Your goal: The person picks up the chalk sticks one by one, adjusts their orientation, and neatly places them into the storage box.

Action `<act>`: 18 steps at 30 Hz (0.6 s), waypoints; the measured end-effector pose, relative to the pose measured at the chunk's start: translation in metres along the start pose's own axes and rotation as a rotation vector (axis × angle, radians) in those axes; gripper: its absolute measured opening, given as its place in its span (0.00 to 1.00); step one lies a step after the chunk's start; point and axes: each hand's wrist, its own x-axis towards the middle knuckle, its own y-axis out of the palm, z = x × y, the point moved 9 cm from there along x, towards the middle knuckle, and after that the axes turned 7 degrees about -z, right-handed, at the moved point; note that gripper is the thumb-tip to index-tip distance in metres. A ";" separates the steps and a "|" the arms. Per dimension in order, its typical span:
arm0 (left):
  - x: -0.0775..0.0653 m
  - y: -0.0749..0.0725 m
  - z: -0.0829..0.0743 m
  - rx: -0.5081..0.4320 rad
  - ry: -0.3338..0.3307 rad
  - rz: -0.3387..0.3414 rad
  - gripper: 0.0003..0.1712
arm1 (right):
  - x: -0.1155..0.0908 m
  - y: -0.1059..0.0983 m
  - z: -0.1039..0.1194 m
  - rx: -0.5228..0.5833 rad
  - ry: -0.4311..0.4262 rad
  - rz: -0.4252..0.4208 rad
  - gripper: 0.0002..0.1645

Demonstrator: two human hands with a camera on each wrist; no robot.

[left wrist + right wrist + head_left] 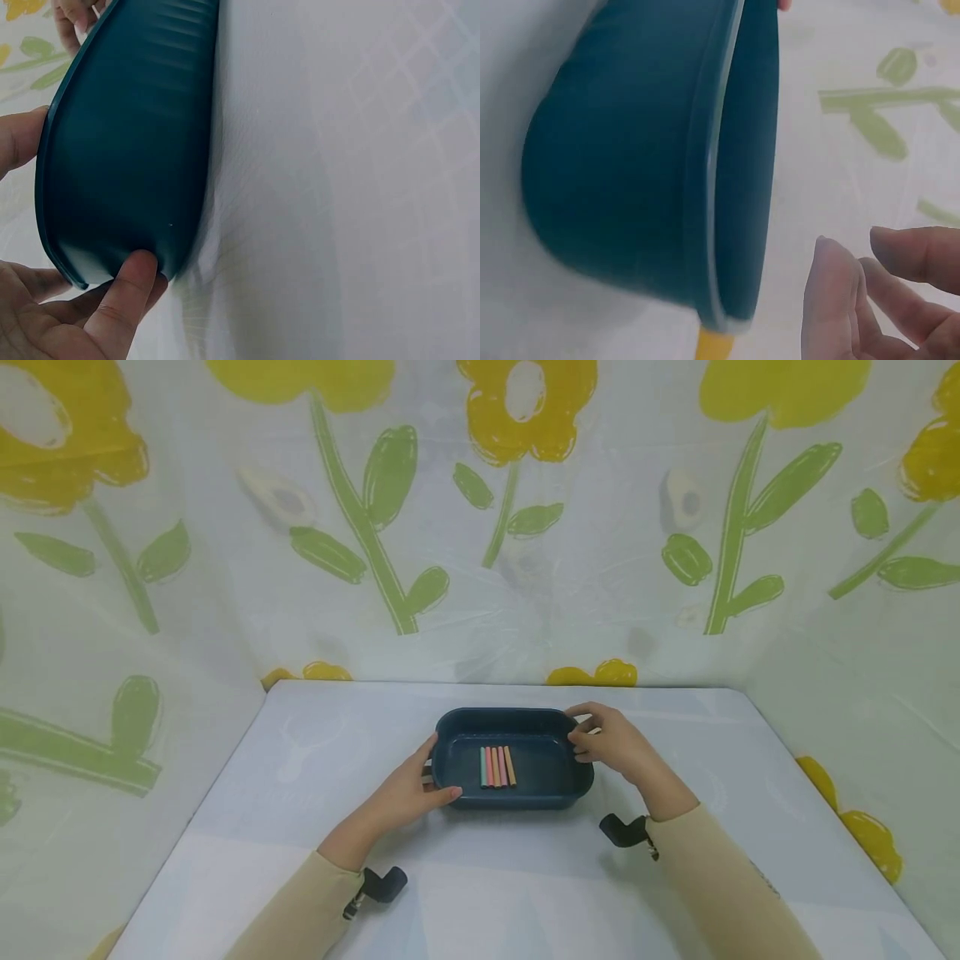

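A dark teal rectangular basin with rounded corners sits on the table. Inside lie several coloured chalk sticks side by side, teal, pink and orange, left of the middle. My left hand grips the basin's left end, its thumb at the front rim and its fingers against the end wall, as the left wrist view also shows. At the right end, my right hand hovers by the rim with loosely bent fingers. In the right wrist view a gap shows between these fingers and the basin wall.
A white table carries the basin near its back half. Behind and at both sides stands a pale curtain printed with yellow flowers and green stems. Black wrist mounts stick out from both sleeves.
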 end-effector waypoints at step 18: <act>0.000 0.000 -0.002 0.004 -0.008 -0.005 0.61 | 0.011 -0.047 -0.044 0.007 0.063 -0.024 0.32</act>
